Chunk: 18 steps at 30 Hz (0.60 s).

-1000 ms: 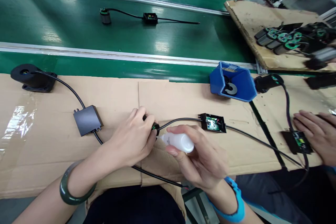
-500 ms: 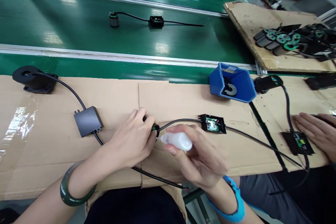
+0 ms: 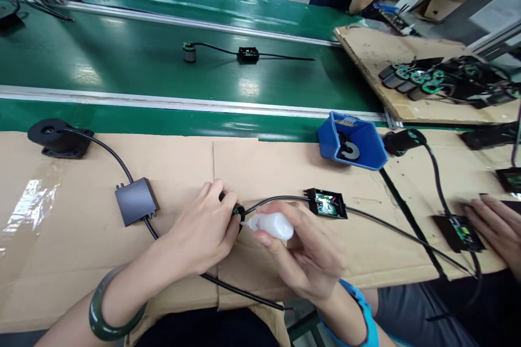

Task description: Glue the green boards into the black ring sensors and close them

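Note:
My left hand (image 3: 211,225) is closed around a small black cylindrical part (image 3: 238,211), most of it hidden under the fingers. A black cable leads right from that part to an open black box (image 3: 326,204) with a green circuit board inside. In my right hand (image 3: 305,249) is a small white squeeze bottle (image 3: 272,225), pinched between thumb and fingers. The bottle's thin nozzle points left and reaches the edge of the black part; whether it touches cannot be told. To the left lies a closed dark grey box (image 3: 136,201), cabled to a black housing (image 3: 60,138).
A blue bin (image 3: 352,141) holding ring-shaped pieces stands at the cardboard's back edge. A co-worker's hand (image 3: 494,227) rests by another open box (image 3: 459,232) at right. Behind runs a green conveyor (image 3: 134,59) carrying one motor-like assembly. Several cylinders lie on a board (image 3: 366,54).
The camera view has tilted up slightly, so everything sits lower in the picture. Both hands keep their holds, with the bottle's nozzle still at the black part.

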{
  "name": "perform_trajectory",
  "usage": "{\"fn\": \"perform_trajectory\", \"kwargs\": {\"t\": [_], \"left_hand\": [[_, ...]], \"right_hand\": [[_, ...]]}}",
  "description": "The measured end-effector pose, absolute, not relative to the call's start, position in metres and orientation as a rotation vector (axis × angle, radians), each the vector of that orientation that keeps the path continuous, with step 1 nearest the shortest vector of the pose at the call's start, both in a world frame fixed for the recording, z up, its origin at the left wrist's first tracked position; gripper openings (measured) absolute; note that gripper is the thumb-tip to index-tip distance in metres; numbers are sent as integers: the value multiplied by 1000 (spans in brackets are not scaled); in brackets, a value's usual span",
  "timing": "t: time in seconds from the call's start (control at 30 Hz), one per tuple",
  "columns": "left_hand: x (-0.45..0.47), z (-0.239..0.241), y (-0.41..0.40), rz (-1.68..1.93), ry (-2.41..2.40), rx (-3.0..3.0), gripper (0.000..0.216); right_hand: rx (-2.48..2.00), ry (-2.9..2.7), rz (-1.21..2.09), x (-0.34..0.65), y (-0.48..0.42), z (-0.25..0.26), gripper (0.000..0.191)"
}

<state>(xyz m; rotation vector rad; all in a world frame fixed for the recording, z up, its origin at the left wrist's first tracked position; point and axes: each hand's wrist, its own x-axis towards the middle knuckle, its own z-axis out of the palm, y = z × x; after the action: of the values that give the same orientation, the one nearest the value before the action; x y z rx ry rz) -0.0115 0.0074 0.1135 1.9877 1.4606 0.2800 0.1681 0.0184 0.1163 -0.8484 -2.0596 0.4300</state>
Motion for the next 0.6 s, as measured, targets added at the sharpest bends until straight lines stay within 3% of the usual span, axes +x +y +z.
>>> {"fn": "perform_trajectory", "kwargs": {"t": [0.3, 0.6], "left_hand": [[-13, 110, 6, 344, 1444, 1962, 23], [-14, 109, 5, 371, 1436, 1948, 23]], "right_hand": [[-826, -2007, 566, 168, 13, 113, 16], [-789, -2016, 402, 168, 16, 107, 22]]}}
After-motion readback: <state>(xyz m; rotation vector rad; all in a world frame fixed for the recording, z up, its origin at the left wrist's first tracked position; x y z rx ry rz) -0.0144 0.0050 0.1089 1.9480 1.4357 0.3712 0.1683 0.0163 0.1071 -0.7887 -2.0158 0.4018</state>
